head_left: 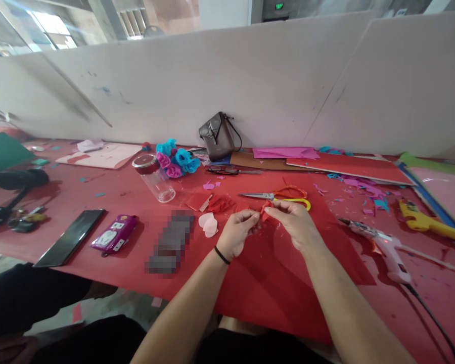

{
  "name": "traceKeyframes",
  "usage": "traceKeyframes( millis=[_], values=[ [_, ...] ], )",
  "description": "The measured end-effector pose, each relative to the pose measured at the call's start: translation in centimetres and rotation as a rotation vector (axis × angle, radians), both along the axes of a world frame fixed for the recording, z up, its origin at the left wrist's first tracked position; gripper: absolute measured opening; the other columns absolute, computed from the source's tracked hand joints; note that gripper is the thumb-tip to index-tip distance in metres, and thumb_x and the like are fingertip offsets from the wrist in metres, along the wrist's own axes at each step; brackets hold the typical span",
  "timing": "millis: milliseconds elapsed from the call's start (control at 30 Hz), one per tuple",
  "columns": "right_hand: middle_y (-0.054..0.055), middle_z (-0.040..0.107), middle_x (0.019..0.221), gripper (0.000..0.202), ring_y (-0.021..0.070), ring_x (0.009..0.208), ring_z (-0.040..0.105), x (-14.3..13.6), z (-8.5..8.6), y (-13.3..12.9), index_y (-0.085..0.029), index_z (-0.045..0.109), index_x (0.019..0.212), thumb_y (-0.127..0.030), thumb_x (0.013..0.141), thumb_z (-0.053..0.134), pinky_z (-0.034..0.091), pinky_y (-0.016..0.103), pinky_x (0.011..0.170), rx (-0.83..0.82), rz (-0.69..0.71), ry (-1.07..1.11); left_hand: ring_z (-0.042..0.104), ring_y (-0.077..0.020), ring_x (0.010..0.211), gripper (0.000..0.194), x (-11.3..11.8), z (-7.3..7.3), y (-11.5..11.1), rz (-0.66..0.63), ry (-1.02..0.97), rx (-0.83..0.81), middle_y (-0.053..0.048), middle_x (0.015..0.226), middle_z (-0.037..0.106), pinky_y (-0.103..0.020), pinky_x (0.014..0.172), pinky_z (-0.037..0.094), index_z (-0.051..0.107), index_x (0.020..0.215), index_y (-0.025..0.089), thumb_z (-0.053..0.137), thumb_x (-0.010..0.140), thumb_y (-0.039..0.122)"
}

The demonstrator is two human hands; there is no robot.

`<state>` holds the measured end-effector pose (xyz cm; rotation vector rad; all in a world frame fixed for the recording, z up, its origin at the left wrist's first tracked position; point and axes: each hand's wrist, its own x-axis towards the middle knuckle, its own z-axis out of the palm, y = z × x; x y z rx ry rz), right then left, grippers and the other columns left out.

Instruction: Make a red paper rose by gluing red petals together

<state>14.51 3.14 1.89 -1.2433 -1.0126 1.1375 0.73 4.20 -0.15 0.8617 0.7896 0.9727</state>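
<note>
Over the red table, my right hand [293,222] pinches a small crumpled piece of red crepe paper [265,209] between thumb and fingers. My left hand [238,230], with a black band at the wrist, is closed at the paper's left edge, its thumb and fingertips pressed together on it. Just beyond my hands lie scissors [265,195] with orange and yellow handles. More red crepe paper [220,203] lies to the left of them, near pale pink petal-shaped pieces [208,224].
A pink hot glue gun [392,260] with a cord lies right, near a yellow tool [428,222]. Leftward are a glass jar [155,179], blue and purple paper flowers [178,159], a purple case [114,234] and a black slab [72,237]. A dark bag [217,136] leans against the partition.
</note>
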Motion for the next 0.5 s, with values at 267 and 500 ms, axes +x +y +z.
traceKeyframes(
  millis=[267, 500],
  values=[
    [-0.001, 0.064, 0.066, 0.018, 0.0133, 0.064, 0.055, 0.04, 0.33, -0.11, -0.018, 0.067, 0.065, -0.033, 0.057, 0.073, 0.042, 0.03, 0.07, -0.011, 0.017, -0.006, 0.049, -0.0071, 0.058, 0.034, -0.24, -0.19, 0.14, -0.039, -0.025, -0.032, 0.001, 0.062, 0.056, -0.022, 0.059, 0.039, 0.067, 0.068, 0.012, 0.082, 0.052, 0.039],
    [0.001, 0.067, 0.071, 0.018, 0.0151, 0.071, 0.058, 0.06, 0.14, -0.1, -0.019, 0.069, 0.069, -0.032, 0.057, 0.072, 0.044, 0.032, 0.074, 0.002, 0.019, -0.006, 0.049, -0.0062, 0.055, 0.037, -0.46, -0.24, 0.33, -0.03, -0.023, -0.09, 0.002, 0.061, 0.056, -0.023, 0.057, 0.039, 0.066, 0.067, 0.012, 0.085, 0.045, 0.035]
  ],
)
